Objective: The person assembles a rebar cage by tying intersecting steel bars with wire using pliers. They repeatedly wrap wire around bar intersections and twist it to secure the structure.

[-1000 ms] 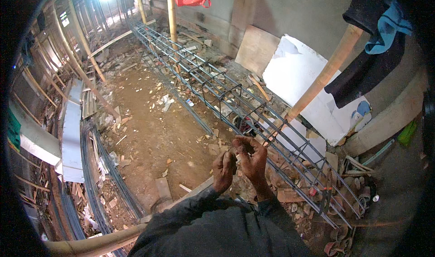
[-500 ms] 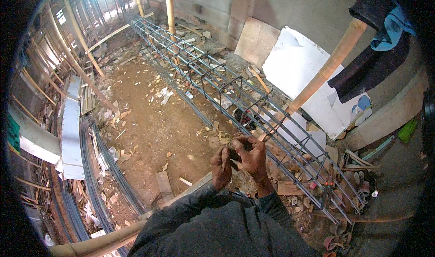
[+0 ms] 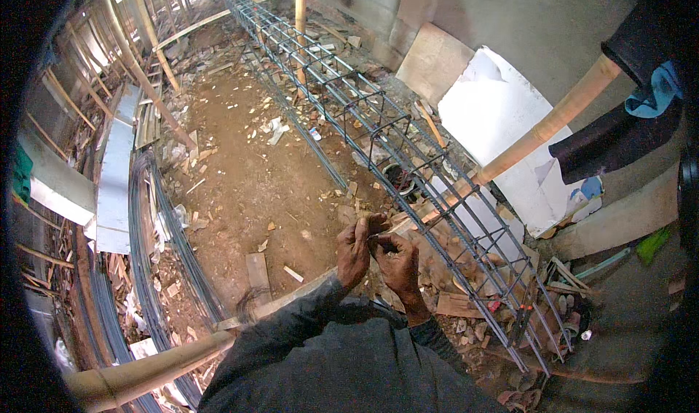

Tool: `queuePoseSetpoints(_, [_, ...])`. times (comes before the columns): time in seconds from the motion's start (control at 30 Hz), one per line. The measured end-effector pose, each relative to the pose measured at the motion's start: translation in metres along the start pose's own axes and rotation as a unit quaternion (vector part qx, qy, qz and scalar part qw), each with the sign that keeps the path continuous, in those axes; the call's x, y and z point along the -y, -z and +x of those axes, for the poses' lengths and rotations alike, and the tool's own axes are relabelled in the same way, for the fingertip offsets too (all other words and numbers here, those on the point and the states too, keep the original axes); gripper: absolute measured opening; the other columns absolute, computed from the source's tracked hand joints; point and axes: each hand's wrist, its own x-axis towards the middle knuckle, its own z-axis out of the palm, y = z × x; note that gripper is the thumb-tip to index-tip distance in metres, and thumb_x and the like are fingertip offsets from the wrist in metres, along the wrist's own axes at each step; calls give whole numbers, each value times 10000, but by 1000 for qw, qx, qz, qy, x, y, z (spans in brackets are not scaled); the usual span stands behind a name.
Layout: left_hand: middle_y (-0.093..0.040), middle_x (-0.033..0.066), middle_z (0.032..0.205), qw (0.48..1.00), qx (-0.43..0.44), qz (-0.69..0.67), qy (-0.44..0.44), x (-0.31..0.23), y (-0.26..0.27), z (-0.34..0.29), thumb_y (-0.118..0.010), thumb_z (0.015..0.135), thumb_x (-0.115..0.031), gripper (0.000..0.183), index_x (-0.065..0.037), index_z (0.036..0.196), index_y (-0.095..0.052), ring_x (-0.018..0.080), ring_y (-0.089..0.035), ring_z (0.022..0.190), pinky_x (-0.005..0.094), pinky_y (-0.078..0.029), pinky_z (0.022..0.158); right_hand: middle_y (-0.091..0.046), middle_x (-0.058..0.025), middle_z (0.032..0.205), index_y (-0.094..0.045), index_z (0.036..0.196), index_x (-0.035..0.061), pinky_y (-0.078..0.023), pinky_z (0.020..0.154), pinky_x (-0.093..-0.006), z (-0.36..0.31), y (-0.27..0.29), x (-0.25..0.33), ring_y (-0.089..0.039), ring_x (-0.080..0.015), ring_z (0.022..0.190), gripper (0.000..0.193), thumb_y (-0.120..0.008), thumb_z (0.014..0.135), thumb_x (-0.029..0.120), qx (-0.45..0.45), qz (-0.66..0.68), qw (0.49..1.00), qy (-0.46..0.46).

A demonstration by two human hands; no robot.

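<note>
Seen from above, over a dark-sleeved torso: two hands together at the near middle of the view. Left hand (image 3: 354,251) curled, fingers closed on something thin and small between the two hands, apparently a short piece of wire (image 3: 378,240), too fine to tell surely. Right hand (image 3: 397,261) just beside and touching the left, fingers likewise pinched shut on that same small piece. Both held above the near edge of a long rebar cage (image 3: 408,151), a frame of straight steel bars and square stirrups lying on the ground and running from the near right away to the far left.

Bare reddish earth floor (image 3: 247,187) left of the cage, strewn with wood scraps and rubble. Bundle of long curved steel rods (image 3: 156,231) at the left, bending from far to near. Bamboo pole (image 3: 145,373) across the near left, passing under the arms. Second bamboo pole (image 3: 546,125) leaning from the far right down toward the cage. White board (image 3: 502,122) propped against the grey wall on the right, a brown board (image 3: 433,60) just beyond it. Dark cloth and a blue cloth (image 3: 655,93) hanging at the far right.
</note>
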Motion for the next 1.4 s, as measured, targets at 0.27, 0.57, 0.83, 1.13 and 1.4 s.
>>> queuePoseSetpoints(0.27, [-774, 186, 1197, 1000, -16, -15, 4, 0, -4, 5, -439, 1198, -347, 495, 74, 1257, -691, 284, -761, 1095, 403, -612, 948, -793, -120, 929, -771, 1066, -42, -583, 817, -343, -3, 2, 10, -757, -176, 875, 145, -772, 978, 74, 22, 26, 999, 11])
queuePoseSetpoints(0.57, [-776, 158, 1056, 996, -20, -39, 78, 6, -11, 6, -476, 1182, -361, 445, 28, 1124, -686, 256, -757, 948, 386, -624, 866, -808, -145, 1011, -752, 1108, -39, -594, 880, -364, -6, 7, 3, -782, -226, 950, 177, -775, 962, 58, 4, 5, 1000, 14])
queuePoseSetpoints(0.83, [-697, 176, 1265, 997, -57, 43, -20, 49, 68, 47, -533, 1151, -321, 338, -31, 1318, -578, 273, -681, 1117, 423, -569, 984, -748, -86, 923, -653, 1327, -1, -591, 820, -358, -22, -9, -28, -752, -217, 890, 371, -674, 1087, 281, 76, 65, 994, -48])
queuePoseSetpoints(1.13, [-452, -23, 873, 948, -115, -37, -293, -132, 259, 113, -654, 1078, -269, 228, -74, 1163, -573, 125, -435, 742, 271, -417, 639, -793, -153, 1009, -779, 1146, 19, -589, 762, -386, -45, 23, -24, -782, -289, 871, 249, -658, 1091, 229, 118, -42, 987, 100])
queuePoseSetpoints(1.4, [-608, 92, 830, 549, -470, 604, -335, -254, 439, 90, -812, 812, -110, 314, 14, 953, -561, 225, -603, 702, 368, -530, 699, -775, -109, 996, -764, 1124, 89, -593, 773, -434, -72, 51, -34, -761, -337, 906, 170, -705, 1028, 216, 145, -150, 976, 54])
